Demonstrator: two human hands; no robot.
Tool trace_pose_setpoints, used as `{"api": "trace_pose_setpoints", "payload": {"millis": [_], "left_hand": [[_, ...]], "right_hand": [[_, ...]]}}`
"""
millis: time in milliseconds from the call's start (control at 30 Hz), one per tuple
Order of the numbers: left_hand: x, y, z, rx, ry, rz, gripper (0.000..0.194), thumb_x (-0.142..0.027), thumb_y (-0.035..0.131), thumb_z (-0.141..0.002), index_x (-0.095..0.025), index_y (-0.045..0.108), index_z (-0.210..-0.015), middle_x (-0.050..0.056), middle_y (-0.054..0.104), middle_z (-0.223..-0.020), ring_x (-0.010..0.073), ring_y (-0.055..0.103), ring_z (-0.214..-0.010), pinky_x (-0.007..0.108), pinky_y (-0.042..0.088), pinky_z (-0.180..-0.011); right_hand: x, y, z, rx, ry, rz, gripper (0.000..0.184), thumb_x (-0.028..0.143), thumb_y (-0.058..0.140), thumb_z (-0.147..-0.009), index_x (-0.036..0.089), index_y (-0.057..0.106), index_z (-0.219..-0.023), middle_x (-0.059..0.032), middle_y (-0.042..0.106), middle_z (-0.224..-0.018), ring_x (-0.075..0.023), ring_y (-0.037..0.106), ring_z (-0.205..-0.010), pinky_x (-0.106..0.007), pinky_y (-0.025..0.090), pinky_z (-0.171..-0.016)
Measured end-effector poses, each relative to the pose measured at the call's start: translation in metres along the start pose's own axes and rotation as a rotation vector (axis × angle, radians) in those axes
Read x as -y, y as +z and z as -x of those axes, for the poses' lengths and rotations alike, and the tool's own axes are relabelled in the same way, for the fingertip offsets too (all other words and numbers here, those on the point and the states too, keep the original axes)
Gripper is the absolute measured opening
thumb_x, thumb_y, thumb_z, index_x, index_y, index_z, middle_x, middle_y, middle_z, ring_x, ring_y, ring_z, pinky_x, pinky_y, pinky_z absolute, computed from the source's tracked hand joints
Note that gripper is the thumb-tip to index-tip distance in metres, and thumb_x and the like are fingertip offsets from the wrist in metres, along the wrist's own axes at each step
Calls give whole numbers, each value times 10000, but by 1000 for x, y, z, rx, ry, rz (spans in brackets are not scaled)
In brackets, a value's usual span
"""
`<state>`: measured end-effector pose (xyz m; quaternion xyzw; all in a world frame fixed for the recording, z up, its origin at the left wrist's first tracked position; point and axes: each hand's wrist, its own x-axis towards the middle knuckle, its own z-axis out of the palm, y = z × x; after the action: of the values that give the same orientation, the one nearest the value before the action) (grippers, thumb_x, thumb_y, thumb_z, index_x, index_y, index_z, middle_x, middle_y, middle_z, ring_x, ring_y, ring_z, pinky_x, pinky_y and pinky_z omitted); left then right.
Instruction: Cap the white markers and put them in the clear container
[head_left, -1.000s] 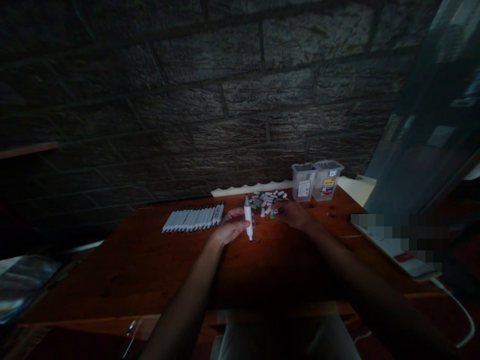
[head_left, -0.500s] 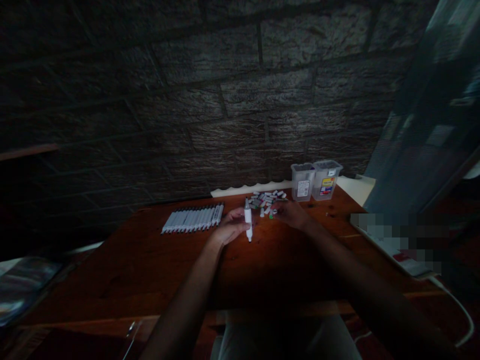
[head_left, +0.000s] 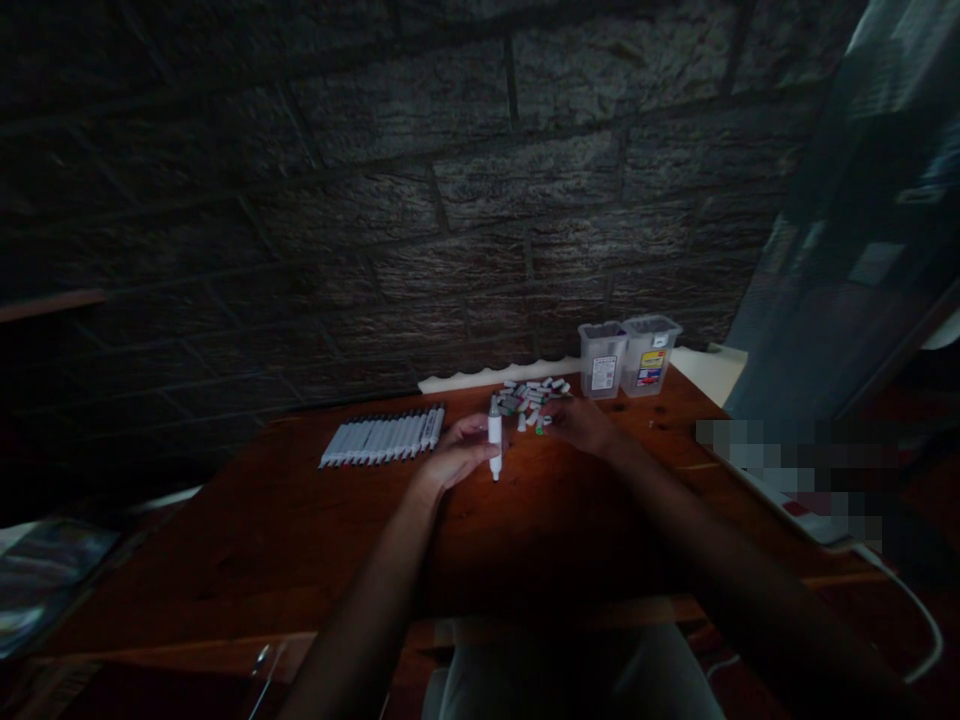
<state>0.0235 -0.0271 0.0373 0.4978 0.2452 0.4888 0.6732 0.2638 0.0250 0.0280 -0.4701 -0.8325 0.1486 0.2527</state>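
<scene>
My left hand (head_left: 459, 455) grips a white marker (head_left: 495, 443) upright between thumb and fingers, its uncapped tips showing at top and bottom. To the right, my right hand (head_left: 583, 424) is closed at the edge of a pile of marker caps (head_left: 531, 396); its fingertips touch or pinch a cap there, but the dim light hides exactly which. A cap with a green end (head_left: 539, 430) lies just left of those fingers. A row of uncapped white markers (head_left: 382, 438) lies side by side to the left of my left hand.
Two clear plastic containers (head_left: 602, 362) with labels stand at the back right of the wooden table (head_left: 247, 540). Behind runs a stone block wall (head_left: 480, 200). A flat white object (head_left: 802, 500), partly pixelated, lies at the right edge with a white cable (head_left: 919, 610).
The view has shifted slightly. My left hand still holds the marker upright, and my right hand stays at the caps with hardly any movement.
</scene>
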Motion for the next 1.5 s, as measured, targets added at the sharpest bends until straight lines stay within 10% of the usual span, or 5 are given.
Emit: {"api": "trace_pose_setpoints", "payload": {"millis": [867,1500], "left_hand": [[-3,4,1,-1,-18,32,335,-133,795,-618,-123,700,-939,44,732,-768,175,696,-693,333,579,-732],[0,-5,9,204,-85,81,275,-142,754,-636,-125,708,-907,60,722,-756,196,689,-674,348,579,-650]], "right_hand": [[11,-8,2,-48,17,-48,212,117,641,-774,201,693,-962,-36,733,-901,-179,680,-787,-265,500,-730],[28,-21,1,-149,-39,-996,349,309,743,-694,208,637,-1010,-20,688,-946,-136,654,-713,-253,528,-597]]}}
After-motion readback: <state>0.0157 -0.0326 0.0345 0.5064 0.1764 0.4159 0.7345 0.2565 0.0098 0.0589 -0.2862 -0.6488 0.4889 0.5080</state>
